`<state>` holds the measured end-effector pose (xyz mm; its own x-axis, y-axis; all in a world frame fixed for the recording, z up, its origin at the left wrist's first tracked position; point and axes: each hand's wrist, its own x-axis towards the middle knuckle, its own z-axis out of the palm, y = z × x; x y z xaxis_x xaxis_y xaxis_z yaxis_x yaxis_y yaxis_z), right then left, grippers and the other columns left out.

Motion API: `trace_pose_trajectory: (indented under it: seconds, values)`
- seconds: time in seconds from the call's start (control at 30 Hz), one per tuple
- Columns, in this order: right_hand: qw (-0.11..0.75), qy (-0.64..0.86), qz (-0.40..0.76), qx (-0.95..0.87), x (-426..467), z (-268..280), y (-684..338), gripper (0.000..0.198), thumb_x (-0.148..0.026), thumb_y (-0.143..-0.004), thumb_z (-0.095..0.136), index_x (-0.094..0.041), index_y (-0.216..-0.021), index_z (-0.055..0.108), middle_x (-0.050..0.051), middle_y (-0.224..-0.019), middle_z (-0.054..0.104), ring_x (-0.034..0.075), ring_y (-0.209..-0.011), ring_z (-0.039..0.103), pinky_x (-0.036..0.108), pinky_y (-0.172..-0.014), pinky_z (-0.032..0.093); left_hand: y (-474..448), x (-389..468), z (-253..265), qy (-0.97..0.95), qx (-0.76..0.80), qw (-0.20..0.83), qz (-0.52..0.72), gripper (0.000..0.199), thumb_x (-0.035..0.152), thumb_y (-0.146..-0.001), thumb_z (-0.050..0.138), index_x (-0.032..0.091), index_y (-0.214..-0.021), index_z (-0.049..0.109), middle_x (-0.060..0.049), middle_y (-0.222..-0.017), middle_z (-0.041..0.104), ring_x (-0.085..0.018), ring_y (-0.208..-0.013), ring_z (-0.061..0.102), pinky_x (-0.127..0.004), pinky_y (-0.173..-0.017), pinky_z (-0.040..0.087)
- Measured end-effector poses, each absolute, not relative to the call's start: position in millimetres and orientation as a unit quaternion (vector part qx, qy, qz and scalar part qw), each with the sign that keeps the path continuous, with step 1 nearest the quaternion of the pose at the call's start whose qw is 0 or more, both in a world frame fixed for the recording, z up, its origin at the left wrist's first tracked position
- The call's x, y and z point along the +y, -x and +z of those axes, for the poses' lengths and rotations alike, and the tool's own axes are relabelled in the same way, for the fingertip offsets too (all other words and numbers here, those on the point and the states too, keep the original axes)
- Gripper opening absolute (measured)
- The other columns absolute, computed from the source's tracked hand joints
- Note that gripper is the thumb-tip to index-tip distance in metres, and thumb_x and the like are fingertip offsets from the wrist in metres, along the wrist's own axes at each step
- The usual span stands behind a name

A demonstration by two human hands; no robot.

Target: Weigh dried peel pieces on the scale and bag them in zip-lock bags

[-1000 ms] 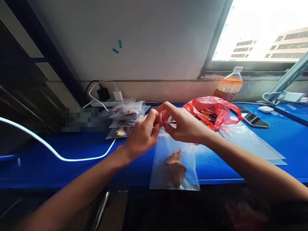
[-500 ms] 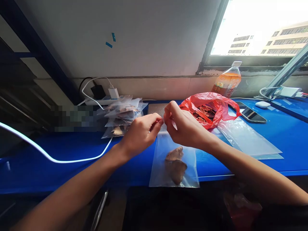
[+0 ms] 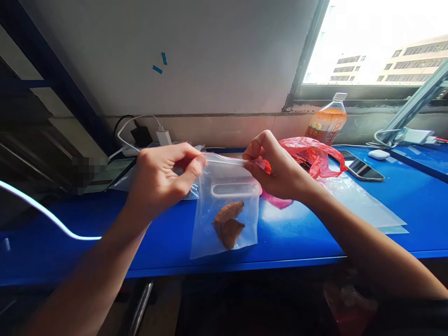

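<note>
A clear zip-lock bag (image 3: pixel 206 233) hangs upright between my hands, over the blue table. Two brown, dried-looking pieces (image 3: pixel 229 224) lie in its lower half; I cannot tell their exact kind. My left hand (image 3: pixel 168 175) pinches the top left corner of the bag between thumb and forefinger. At the top right corner, my right hand (image 3: pixel 271 165) pinches the same edge. Behind my right hand sits a red plastic bag (image 3: pixel 304 147) with dark pieces inside, partly covered by the hand. Filled clear bags behind my left hand are mostly hidden by it.
Flat clear bags (image 3: pixel 364 200) lie on the blue table (image 3: pixel 297 242) to the right. Farther back are a phone (image 3: pixel 364 167), a white earphone case (image 3: pixel 378 154) and an orange drink bottle (image 3: pixel 327 121). A white cable (image 3: pixel 45 212) crosses the left side near chargers (image 3: pixel 163 137).
My hands have moved apart, the left one going left and up. The zip-lock bag has been raised off the table and shifted left, its top edge now stretched between them.
</note>
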<state>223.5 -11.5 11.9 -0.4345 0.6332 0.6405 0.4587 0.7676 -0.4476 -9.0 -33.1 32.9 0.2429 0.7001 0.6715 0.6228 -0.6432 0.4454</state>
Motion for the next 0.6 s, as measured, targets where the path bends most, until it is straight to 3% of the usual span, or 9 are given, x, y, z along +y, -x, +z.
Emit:
trace_pose_trajectory:
  seconds: [0.23,0.43,0.5,0.6]
  values:
    - [0.406,0.355,0.106,-0.836,14.0,5.6,-242.2,0.024,-0.018,-0.082,0.051,-0.024,-0.079,0.029,0.0,-0.079,0.048,0.013,-0.068,0.044,0.029,-0.062,0.041,18.4,-34.8,39.2,-0.774,0.451,0.067,0.438,0.011,0.028,-0.082,0.062,0.024,-0.076,0.07,0.003,-0.071,0.068,-0.016,-0.064,0.061,-0.031,-0.06,0.047]
    - [0.513,0.483,0.036,-0.709,36.1,11.3,-286.3,0.015,-0.019,-0.079,0.053,-0.023,-0.079,0.038,0.002,-0.08,0.051,0.015,-0.072,0.05,0.032,-0.067,0.046,47.7,-27.3,57.8,-0.666,0.404,0.058,0.624,0.006,0.019,-0.081,0.065,0.02,-0.079,0.071,0.005,-0.067,0.066,-0.012,-0.061,0.06,-0.028,-0.061,0.049]
    - [0.525,0.492,0.03,-0.693,35.7,20.7,-300.9,0.011,-0.02,-0.079,0.054,-0.022,-0.08,0.044,0.004,-0.084,0.055,0.015,-0.075,0.053,0.032,-0.068,0.047,63.1,-5.0,64.4,-0.667,0.456,0.071,0.585,0.007,0.02,-0.08,0.065,0.019,-0.085,0.071,0.004,-0.069,0.067,-0.014,-0.065,0.062,-0.029,-0.063,0.049]
    - [0.45,0.53,0.025,-0.718,30.7,29.2,-323.0,0.003,-0.02,-0.079,0.056,-0.019,-0.083,0.055,0.006,-0.083,0.06,0.016,-0.074,0.056,0.033,-0.066,0.047,87.0,44.9,64.8,-0.674,0.543,0.023,0.501,0.015,0.023,-0.076,0.067,0.02,-0.09,0.069,0.007,-0.061,0.062,-0.013,-0.059,0.056,-0.027,-0.06,0.039]
